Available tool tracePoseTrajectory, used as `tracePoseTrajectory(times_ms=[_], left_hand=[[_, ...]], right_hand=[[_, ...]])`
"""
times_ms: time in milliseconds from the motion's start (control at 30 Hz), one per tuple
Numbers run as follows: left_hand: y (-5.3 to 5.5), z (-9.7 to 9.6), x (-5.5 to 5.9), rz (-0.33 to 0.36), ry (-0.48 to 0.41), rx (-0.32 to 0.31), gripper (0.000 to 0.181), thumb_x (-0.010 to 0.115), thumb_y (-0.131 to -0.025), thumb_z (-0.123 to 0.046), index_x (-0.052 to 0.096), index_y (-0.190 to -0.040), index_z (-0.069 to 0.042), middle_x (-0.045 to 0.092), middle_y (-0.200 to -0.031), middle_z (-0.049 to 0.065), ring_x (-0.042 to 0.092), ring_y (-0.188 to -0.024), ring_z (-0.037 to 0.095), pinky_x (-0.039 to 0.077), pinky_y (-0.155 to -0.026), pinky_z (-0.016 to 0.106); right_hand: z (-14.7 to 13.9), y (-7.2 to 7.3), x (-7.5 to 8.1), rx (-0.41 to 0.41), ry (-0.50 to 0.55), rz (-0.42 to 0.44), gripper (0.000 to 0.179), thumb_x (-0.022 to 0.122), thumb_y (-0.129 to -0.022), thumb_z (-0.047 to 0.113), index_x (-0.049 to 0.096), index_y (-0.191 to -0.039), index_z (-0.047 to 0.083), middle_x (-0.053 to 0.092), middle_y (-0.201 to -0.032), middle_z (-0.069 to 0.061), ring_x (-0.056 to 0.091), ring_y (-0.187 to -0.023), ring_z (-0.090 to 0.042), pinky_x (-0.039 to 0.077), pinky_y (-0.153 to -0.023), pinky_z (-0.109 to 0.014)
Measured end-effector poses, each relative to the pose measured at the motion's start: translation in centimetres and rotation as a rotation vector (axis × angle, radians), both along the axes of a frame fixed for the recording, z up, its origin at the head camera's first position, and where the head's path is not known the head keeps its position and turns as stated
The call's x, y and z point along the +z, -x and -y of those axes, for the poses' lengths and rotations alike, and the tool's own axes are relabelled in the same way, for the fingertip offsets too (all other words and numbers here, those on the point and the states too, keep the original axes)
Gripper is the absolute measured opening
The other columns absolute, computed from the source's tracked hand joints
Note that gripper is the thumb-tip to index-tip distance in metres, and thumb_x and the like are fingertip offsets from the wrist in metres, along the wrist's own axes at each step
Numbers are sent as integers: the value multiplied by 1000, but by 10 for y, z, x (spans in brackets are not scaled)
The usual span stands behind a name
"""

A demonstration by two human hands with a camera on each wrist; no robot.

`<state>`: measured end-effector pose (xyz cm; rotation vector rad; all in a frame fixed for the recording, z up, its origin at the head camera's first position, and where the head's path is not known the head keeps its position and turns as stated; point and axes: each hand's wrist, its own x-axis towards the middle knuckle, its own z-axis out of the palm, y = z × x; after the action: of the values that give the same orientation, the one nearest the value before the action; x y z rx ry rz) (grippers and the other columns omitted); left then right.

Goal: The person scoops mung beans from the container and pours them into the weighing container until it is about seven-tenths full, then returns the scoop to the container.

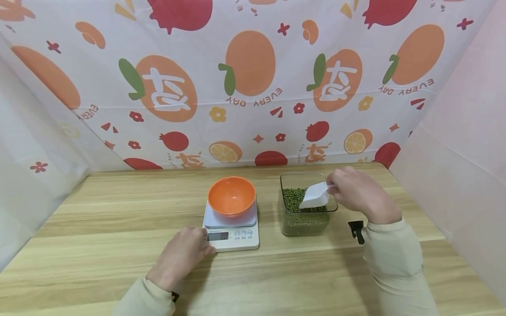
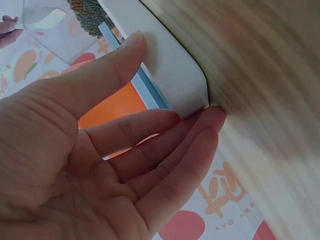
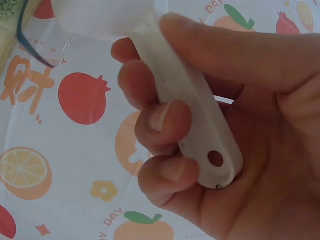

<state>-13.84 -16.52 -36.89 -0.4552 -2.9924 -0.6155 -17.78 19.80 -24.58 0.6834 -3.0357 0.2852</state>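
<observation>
My right hand (image 1: 361, 193) grips a white plastic scoop (image 3: 200, 120) by its handle, fingers curled round it and thumb along the top. The scoop's bowl (image 1: 316, 196) is inside a clear square container (image 1: 302, 230), tilted at the surface of green mung beans (image 1: 293, 198); whether its lip is in the beans I cannot tell. My left hand (image 1: 183, 252) rests on the front left corner of a white kitchen scale (image 1: 237, 245). In the left wrist view, the thumb and the fairly straight fingers touch the scale's edges (image 2: 170, 60). An orange bowl (image 1: 232, 197) stands upright on the scale's platform.
The wooden table (image 1: 276, 281) carries the scale at centre and the bean container to its right. A fruit-printed cloth (image 1: 205, 87) hangs behind the table, with pale cloth at both sides. A black strap piece (image 1: 357, 230) sticks out by the right sleeve.
</observation>
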Motion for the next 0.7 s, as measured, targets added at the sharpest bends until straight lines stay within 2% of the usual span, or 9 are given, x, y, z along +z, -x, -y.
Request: tracePoseTrajectory(times_ms=[100, 233, 467, 700], left_hand=[[0, 0, 0, -5, 6, 0, 27, 92, -72, -16, 70, -79, -3, 56, -65, -1, 45, -57, 14, 41, -51, 32], [0, 1, 0, -4, 0, 0, 26, 92, -72, -15, 71, -80, -3, 60, -67, 0, 46, -57, 14, 42, -51, 32], [0, 1, -1, -34, 1, -11, 27, 92, -70, -16, 70, -79, -3, 59, -66, -1, 46, -57, 13, 42, -51, 32], [0, 2, -1, -53, 4, -20, 28, 93, -69, -16, 68, -77, -4, 54, -63, -3, 44, -56, 13, 41, -50, 31]], right_hand=[[2, 2, 2, -3, -15, 14, 19, 68, -89, -7, 68, -74, 5, 54, -66, 2, 48, -63, -16, 42, -59, -32], [3, 5, 0, -14, -29, 50, 10, 69, -89, -6, 72, -82, 0, 63, -74, -1, 52, -66, -18, 47, -61, -33], [9, 10, -3, -18, -69, 62, 22, 65, -89, -6, 65, -71, 7, 54, -67, 0, 46, -63, -17, 41, -58, -31], [14, 13, -7, -24, -93, 70, 22, 66, -89, -4, 65, -70, 7, 56, -68, 0, 48, -66, -18, 44, -62, -34]])
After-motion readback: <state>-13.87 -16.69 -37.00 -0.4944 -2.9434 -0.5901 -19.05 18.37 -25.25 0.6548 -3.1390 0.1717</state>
